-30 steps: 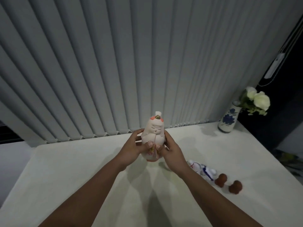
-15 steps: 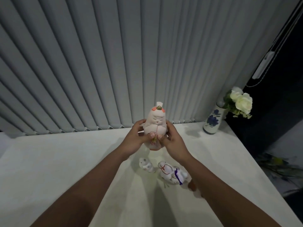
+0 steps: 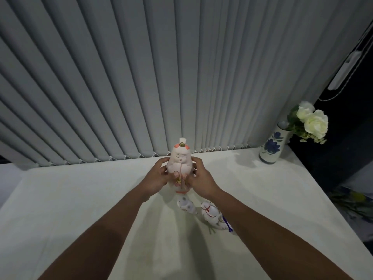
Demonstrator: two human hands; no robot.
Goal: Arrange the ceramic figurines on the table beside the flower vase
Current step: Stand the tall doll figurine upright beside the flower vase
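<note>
1 wall of grey vertical blinds [image 3: 141, 77] fills the upper part of the view, its weighted hem ending just above the far edge of 1 pale table [image 3: 70, 199]. To the right of the blinds lies a dark area with 1 white elongated fitting [image 3: 343, 72] hanging on a cord; what it is cannot be made out.

2 bare forearms reach forward over the table. The left hand [image 3: 156, 179] and right hand [image 3: 201, 180] press in from either side of 1 tall doll figurine [image 3: 180, 160], thumbs on its front and fingers wrapped behind, holding it upright near the middle of the table. It is pale pink-white with a painted closed-eye face, a pointed cap and an orange band at its base; whether the base touches the table is unclear.

1 white flower vase [image 3: 272, 144] with blue painted blooms stands at the far right corner, well apart from the doll, holding 2 cream roses [image 3: 312, 122].

2 small white figurines lie on the table just nearer than the doll: 1 spotted figurine [image 3: 186, 207] and, to its right, 1 red-ribboned figurine [image 3: 214, 217], partly behind the right forearm.
</note>
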